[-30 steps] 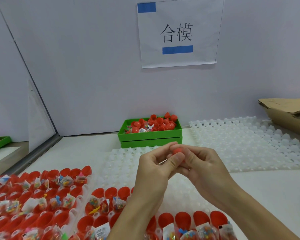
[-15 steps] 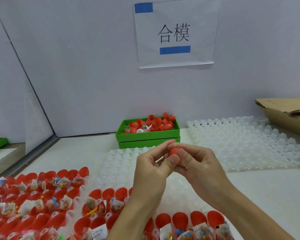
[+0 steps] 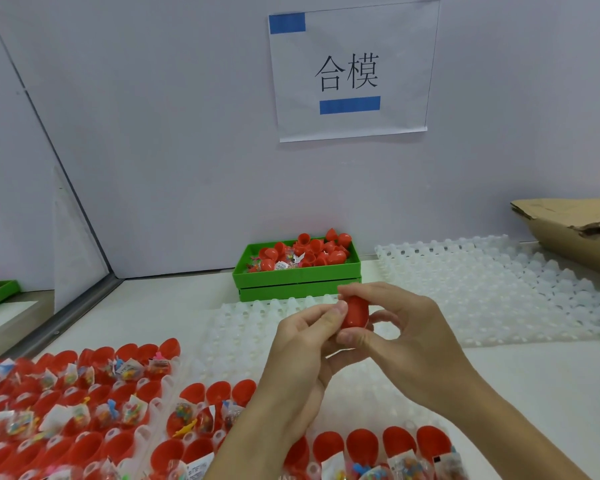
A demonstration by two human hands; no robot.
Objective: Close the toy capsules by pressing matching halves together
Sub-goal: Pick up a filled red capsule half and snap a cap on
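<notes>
A pale, smooth wall [image 3: 153,133] fills the upper half, with a white paper sign [image 3: 352,69] taped on by blue strips. Below it lies a white tabletop [image 3: 534,393]. Two translucent white plastic trays [image 3: 482,292], moulded into a bumpy grid of cups, lie flat on it. At the lower left and along the bottom edge, more such trays hold rows of glossy red open capsule halves [image 3: 90,403], many stuffed with small clear bags of bright toys; these rows are cut off by the frame. Against the wall sits a green plastic bin [image 3: 297,280], heaped with loose red capsule pieces. A torn brown cardboard box [image 3: 568,230] is cut off at the right.

In the centre, held above the trays, both hands meet around one smooth red egg-shaped capsule [image 3: 355,311]. The right hand [image 3: 406,337] pinches it end to end between curled forefinger and thumb. The left hand [image 3: 302,355] curls its fingers against the capsule's side. Its seam is hidden, so it may or may not be fully closed.
</notes>
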